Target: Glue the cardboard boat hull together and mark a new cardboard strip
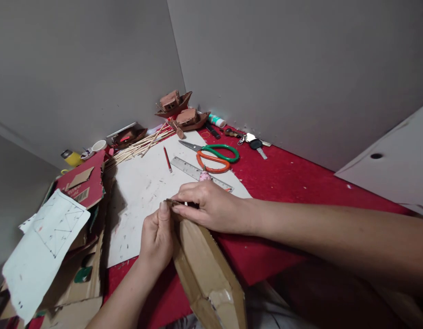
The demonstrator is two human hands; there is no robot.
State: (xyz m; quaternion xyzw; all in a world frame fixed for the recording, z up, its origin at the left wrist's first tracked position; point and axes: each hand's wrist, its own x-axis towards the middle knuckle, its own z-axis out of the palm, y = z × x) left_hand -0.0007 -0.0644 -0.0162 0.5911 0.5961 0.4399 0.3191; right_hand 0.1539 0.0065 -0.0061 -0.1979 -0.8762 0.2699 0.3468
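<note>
The left hand (156, 237) and right hand (208, 205) both pinch the far tip of a long cardboard piece (201, 269), which reaches from the near edge of the red worktop (283, 178) toward the person. It is already cut and folded to a point, while its near end looks ragged and open. Scissors (214, 155) and a ruler (191, 170) lie just beyond, untouched. Two brown model boats (179, 112) that look finished stand in the far corner.

Left grip (156, 237), right grip (211, 205), bare forearms (317, 233) (short plain nails (163, 206))
</note>
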